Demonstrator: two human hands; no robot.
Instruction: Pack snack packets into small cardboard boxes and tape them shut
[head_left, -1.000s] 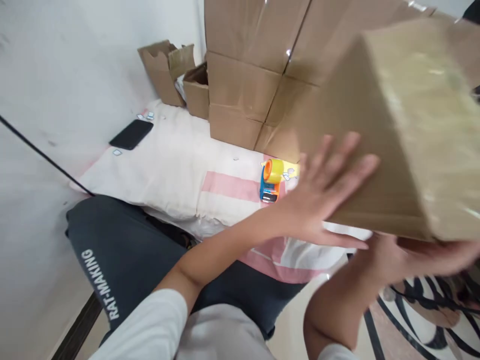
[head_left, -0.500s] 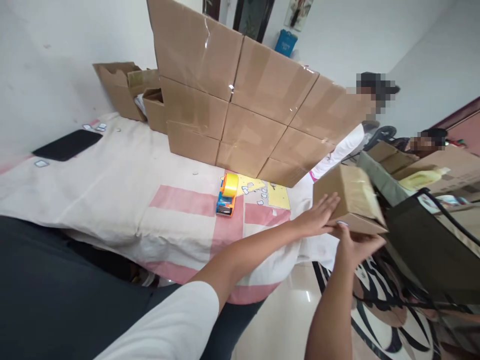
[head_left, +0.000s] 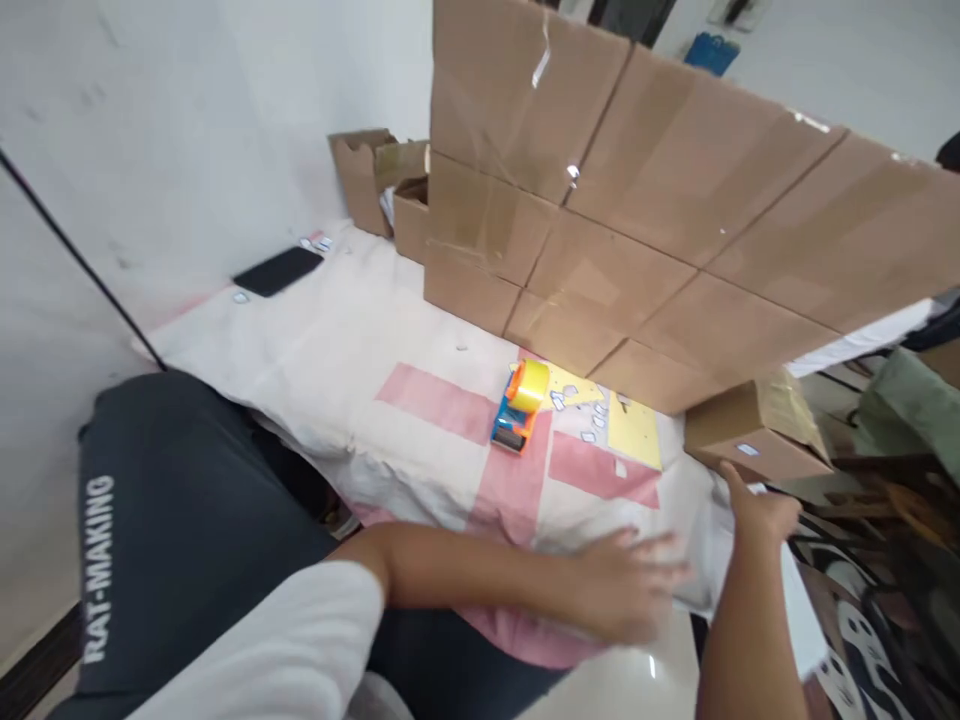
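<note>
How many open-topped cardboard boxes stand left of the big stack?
2: a taller brown cardboard box nearer the white wall, and a shorter brown cardboard box between it and the brown cardboard stack. Others may be hidden behind the stack.

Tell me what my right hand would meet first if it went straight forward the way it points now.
Your right hand would most likely meet the small taped cardboard box just ahead of it. Depth is unclear, so it may already be touching the box's near lower edge.
</note>
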